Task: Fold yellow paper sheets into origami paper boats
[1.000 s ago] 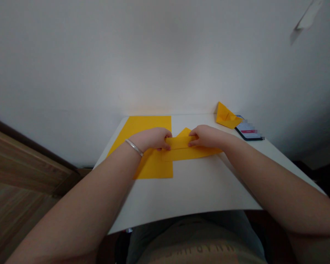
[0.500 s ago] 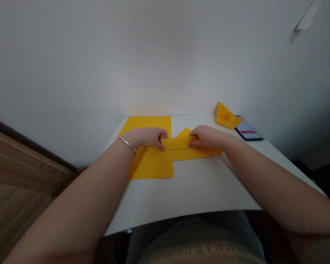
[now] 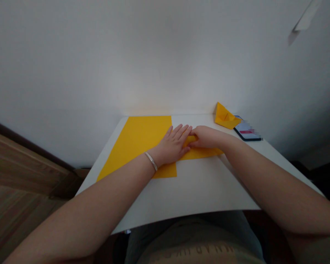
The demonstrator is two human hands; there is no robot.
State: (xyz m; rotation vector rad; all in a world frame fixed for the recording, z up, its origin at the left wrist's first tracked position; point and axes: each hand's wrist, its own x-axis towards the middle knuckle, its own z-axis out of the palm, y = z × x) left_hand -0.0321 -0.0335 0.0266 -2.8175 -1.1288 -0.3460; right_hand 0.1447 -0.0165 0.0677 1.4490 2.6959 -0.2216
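Note:
A folded yellow paper piece (image 3: 202, 153) lies on the white table (image 3: 198, 190), mostly hidden under my hands. My left hand (image 3: 172, 146), with a silver bracelet at the wrist, lies flat on it with fingers stretched out and together. My right hand (image 3: 206, 137) rests on the right part of the folded piece, fingers curled and pinching its upper edge. A flat yellow sheet (image 3: 137, 143) lies beneath and to the left of the folded piece.
A finished yellow paper boat (image 3: 225, 116) stands at the back right of the table. A phone (image 3: 247, 131) with a lit screen lies beside it. A white wall rises behind the table. Wooden floor shows at the left.
My left hand has let go of the folded piece's left end, opened, and moved right to lie flat on it. The right hand has stayed in place.

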